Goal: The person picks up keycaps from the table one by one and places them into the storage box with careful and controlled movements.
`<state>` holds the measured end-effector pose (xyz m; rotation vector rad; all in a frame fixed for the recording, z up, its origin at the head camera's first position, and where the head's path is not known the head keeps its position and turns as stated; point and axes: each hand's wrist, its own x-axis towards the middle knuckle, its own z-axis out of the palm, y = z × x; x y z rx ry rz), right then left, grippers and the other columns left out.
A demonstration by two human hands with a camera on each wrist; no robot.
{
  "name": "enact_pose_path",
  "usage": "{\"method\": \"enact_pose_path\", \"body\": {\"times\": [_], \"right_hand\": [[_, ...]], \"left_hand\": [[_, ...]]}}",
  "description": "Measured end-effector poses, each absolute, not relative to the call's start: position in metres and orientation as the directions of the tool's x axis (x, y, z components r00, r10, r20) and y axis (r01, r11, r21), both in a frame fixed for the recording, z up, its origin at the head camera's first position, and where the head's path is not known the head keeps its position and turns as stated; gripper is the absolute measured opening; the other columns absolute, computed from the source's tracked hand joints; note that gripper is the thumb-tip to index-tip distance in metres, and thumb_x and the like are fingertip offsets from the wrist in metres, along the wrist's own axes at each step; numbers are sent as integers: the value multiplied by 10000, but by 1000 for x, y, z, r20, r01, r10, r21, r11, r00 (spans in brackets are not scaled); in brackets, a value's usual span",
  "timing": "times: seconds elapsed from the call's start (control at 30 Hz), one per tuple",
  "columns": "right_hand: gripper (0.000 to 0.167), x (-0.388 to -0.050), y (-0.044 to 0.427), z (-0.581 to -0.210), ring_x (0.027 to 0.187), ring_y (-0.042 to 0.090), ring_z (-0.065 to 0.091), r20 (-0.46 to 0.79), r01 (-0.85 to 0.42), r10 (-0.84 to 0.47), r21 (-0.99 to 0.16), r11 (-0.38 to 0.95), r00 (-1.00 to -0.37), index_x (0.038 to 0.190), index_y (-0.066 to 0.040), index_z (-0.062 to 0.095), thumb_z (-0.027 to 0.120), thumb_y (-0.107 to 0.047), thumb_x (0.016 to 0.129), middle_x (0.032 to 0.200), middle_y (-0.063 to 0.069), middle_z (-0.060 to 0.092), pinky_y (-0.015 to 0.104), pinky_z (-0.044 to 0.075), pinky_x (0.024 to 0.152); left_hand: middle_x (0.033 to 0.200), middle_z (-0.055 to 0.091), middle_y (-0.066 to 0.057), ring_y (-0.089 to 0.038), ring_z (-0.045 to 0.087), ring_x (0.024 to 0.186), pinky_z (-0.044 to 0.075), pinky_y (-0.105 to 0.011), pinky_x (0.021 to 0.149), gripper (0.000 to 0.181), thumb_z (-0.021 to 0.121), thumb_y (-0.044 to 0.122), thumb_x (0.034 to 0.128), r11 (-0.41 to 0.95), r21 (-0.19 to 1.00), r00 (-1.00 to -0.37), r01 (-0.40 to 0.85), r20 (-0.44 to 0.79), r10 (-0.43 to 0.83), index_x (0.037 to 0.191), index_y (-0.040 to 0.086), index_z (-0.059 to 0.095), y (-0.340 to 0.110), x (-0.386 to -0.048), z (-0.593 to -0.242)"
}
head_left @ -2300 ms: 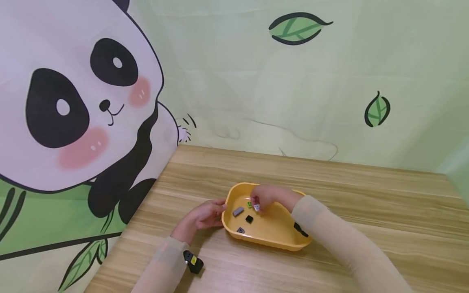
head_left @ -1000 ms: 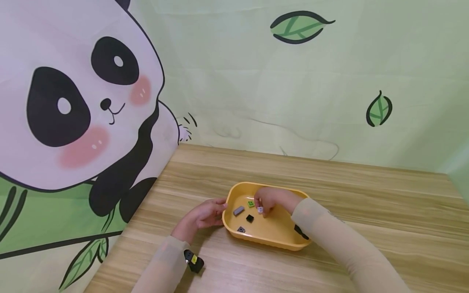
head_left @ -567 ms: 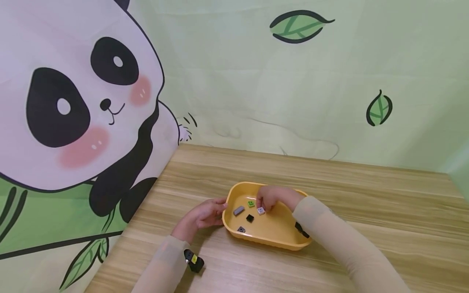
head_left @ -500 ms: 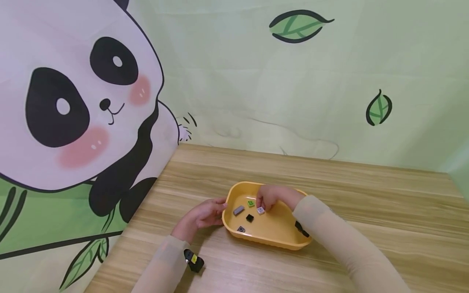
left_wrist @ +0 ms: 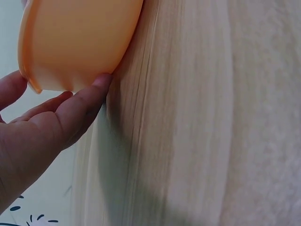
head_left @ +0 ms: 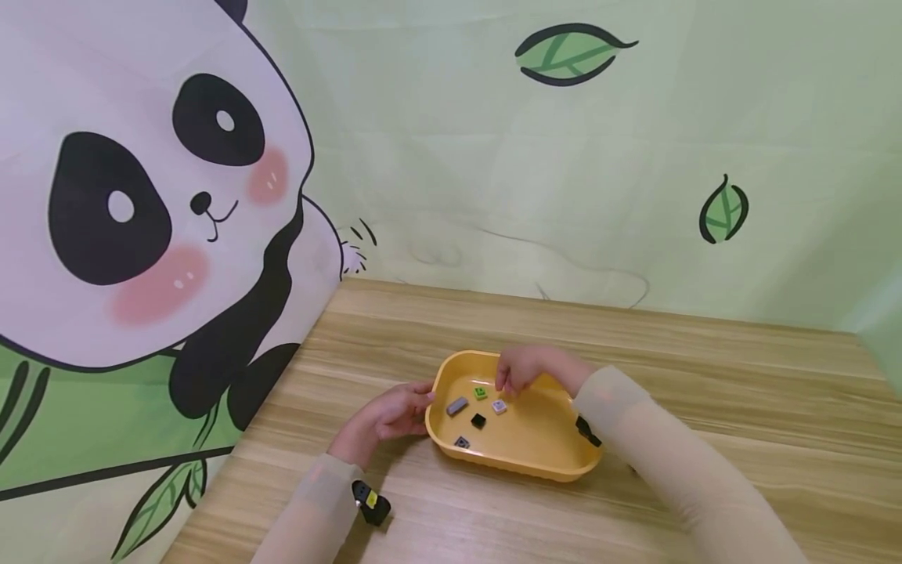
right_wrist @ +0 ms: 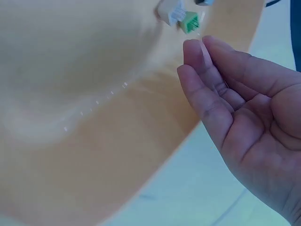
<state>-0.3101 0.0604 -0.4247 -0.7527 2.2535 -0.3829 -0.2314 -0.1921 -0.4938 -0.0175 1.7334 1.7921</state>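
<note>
An orange-yellow plastic tray (head_left: 507, 468) rests on the wooden table. The left hand (head_left: 396, 413) touches its left end; in the left wrist view the fingers of that hand (left_wrist: 51, 117) lie against the outer wall and rim. The right hand (head_left: 523, 368) hovers over the tray's far side, and in the right wrist view this hand (right_wrist: 249, 103) has bent fingers with nothing between them. Just beyond its fingertips lie a white piece (right_wrist: 170, 11) and a green piece (right_wrist: 190, 22). In the head view, the white piece (head_left: 499, 406) sits right of the green piece (head_left: 481, 393) on the tray floor.
The tray also holds a grey block (head_left: 457, 406), a black piece (head_left: 478, 421) and a dark grey piece (head_left: 461, 442). Black wrist devices show at the left wrist (head_left: 371, 504) and right wrist (head_left: 588, 432). A cloth with a panda print stands behind the table (head_left: 705, 368).
The white piece, earlier pinched in the right hand, now lies loose on the tray floor. The right hand has let go and moved up toward the far rim. The left hand stays put.
</note>
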Motion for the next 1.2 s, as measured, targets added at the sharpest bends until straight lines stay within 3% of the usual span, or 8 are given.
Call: {"method": "enact_pose_path", "body": {"times": [0.23, 0.4, 0.6, 0.73, 1.03, 1.2], "right_hand": [[309, -306, 70, -402, 864, 112, 600, -504, -463, -653, -461, 757, -566, 1200, 40, 696, 615, 55, 902, 1067, 106, 719, 236, 552, 828], [306, -302, 81, -383, 915, 131, 664, -453, -478, -690, -502, 721, -565, 1208, 57, 690, 578, 67, 924, 1073, 128, 727, 280, 585, 864], [322, -291, 107, -363, 939, 173, 700, -312, -525, -755, -566, 635, -576, 1230, 105, 660, 509, 78, 946, 1115, 215, 731, 320, 597, 867], [297, -281, 126, -355, 925, 171, 675, -196, -543, -783, -622, 564, -590, 1232, 130, 646, 505, 39, 988, 1053, 196, 731, 356, 595, 874], [275, -254, 159, -343, 928, 127, 649, -80, -525, -722, -633, 569, -687, 1218, 42, 691, 582, -123, 1027, 1049, 108, 744, 280, 562, 821], [252, -242, 180, -342, 968, 120, 658, -28, -490, -661, -648, 583, -750, 1202, 10, 704, 608, -137, 1021, 1131, 134, 743, 233, 550, 815]], "left_hand": [[1607, 338, -297, -118, 554, 1164, 479, -414, 1068, 562, 342, 141, 1099, 68, 893, -798, -446, -431, 422, 1599, -70, 193, -192, -232, -494], [1619, 322, -295, -155, 537, 1220, 443, -476, 1133, 564, 341, 142, 1101, 68, 891, -798, -448, -433, 420, 1602, -65, 186, -191, -232, -492], [1614, 332, -293, -178, 532, 1238, 472, -444, 1096, 567, 354, 139, 1097, 73, 891, -797, -448, -436, 418, 1602, -64, 191, -191, -232, -490], [1612, 331, -294, -188, 523, 1243, 470, -436, 1088, 563, 343, 139, 1098, 82, 889, -797, -450, -441, 412, 1603, -60, 191, -190, -233, -490], [1611, 333, -286, -233, 489, 1286, 422, -512, 1152, 565, 357, 126, 1090, 84, 885, -798, -459, -452, 399, 1602, -58, 202, -189, -230, -490], [1607, 337, -285, -231, 496, 1277, 443, -497, 1137, 568, 364, 129, 1092, 89, 885, -798, -456, -451, 399, 1602, -59, 200, -189, -231, -489]]}}
